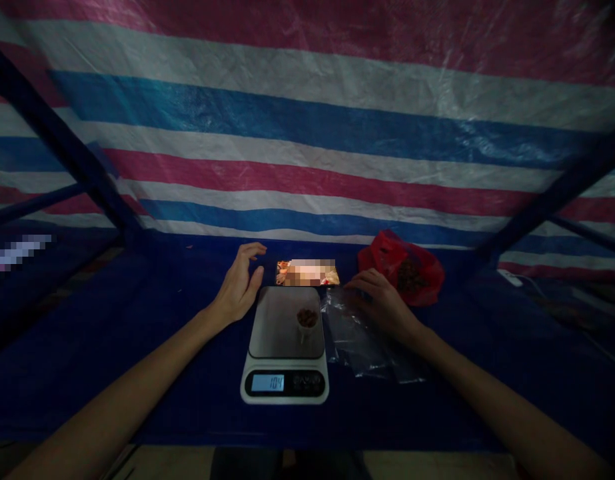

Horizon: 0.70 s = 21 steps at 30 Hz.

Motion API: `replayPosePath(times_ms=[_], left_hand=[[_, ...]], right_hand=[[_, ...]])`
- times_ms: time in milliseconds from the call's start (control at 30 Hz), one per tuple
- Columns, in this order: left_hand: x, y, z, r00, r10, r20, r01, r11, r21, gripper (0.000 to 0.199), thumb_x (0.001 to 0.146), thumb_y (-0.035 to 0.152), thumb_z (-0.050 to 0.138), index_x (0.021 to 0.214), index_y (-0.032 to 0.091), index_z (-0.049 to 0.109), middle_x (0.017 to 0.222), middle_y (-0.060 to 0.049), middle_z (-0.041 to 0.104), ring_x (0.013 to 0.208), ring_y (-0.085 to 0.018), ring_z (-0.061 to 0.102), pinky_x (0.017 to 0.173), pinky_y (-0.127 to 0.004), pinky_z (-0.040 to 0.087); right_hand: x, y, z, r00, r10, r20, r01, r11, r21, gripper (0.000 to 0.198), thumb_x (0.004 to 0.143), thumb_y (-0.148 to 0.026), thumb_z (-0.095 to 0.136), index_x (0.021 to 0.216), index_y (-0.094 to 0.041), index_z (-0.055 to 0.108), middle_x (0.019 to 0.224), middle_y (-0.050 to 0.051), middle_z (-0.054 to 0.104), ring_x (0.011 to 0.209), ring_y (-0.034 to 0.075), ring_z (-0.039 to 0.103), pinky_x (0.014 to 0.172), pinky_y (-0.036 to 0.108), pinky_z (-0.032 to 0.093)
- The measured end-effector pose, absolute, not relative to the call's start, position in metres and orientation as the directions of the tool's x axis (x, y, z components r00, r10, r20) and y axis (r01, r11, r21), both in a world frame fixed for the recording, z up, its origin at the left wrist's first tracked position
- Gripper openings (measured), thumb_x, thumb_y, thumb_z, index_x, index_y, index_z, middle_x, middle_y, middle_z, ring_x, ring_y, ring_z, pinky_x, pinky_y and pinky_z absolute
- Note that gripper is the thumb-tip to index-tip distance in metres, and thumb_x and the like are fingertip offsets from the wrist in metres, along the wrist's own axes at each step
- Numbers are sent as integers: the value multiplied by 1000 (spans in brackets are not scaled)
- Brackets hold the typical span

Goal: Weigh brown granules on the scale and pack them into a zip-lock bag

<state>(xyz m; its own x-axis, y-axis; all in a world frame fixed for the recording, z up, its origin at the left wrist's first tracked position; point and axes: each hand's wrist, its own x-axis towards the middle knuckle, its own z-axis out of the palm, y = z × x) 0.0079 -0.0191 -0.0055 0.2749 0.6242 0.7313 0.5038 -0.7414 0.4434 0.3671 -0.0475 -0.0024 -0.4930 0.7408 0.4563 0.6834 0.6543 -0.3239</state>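
A white digital kitchen scale (286, 333) sits in front of me, its lit display showing the digits 104; I cannot make out a decimal point. Towards the right of its steel plate stands a small white cup (307, 329) filled with brown pieces. My left hand (240, 287) is beside the scale's far left corner, thumb and fingers apart, holding nothing. On the other side, my right hand (382, 300) rests over clear plastic bags (357, 340), fingers stretched out and loosely bent. Just beyond it lies an open red plastic bag (427, 270) with more brown pieces inside.
A phone (307, 273) with a lit, partly blurred screen is behind the scale. Blue cloth (197, 393) covers the table. Dark frame bars (87, 173) slant at both sides, and a striped tarp (307, 133) hangs at the back. A white plug-like piece with a cable (510, 278) lies far right.
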Motion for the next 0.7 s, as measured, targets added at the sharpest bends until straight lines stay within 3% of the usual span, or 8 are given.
replayPosePath(times_ms=[133,267,400,433,500,600,700], left_hand=[[6,-17,-9,255,643,722,514,-723,462,30,108,34,40,136,27,44,135,-14,55,126,-29,56,102,-51,51],[9,-18,7,258,639,725,500,-730,466,28,109,35,37,134,25,44,132,-14,56,126,-28,55,103,-50,51],[28,-15,60,488,612,622,426,-789,442,24,106,39,49,124,27,58,123,-7,67,117,-23,65,102,-42,55],[35,-13,77,574,589,569,405,-808,428,29,102,42,58,127,28,60,128,-7,68,121,-24,65,105,-42,54],[50,-10,108,693,590,414,448,-803,394,60,95,43,69,148,26,48,152,-11,57,140,-30,54,117,-49,45],[66,-8,138,706,580,406,459,-811,362,46,95,22,62,141,21,57,145,-11,64,135,-28,59,117,-47,45],[71,-11,148,676,578,458,450,-815,364,41,91,6,49,126,19,67,124,-9,75,114,-25,69,104,-43,52]], right_hand=[[363,-49,-7,-482,739,471,672,657,-343,10,92,-14,69,94,-23,71,97,8,70,92,27,61,80,44,55],[361,-49,8,-449,684,575,678,680,-280,9,94,-14,65,90,-21,68,96,9,66,90,25,60,77,40,54],[348,-42,57,-475,568,673,649,742,-168,13,100,-19,60,90,-21,67,91,7,67,87,22,61,77,37,53],[342,-40,73,-502,529,684,631,765,-128,14,101,-20,59,90,-21,67,90,7,67,87,22,61,78,37,53],[328,-38,103,-566,457,686,607,794,-28,14,102,-20,57,93,-19,67,90,8,69,88,21,62,78,36,53],[305,-39,136,-619,345,706,597,790,137,17,103,-18,54,95,-17,68,90,9,71,86,21,63,77,35,53],[288,-45,146,-607,291,740,589,790,172,18,101,-12,51,99,-15,69,96,11,74,91,22,66,81,35,54]])
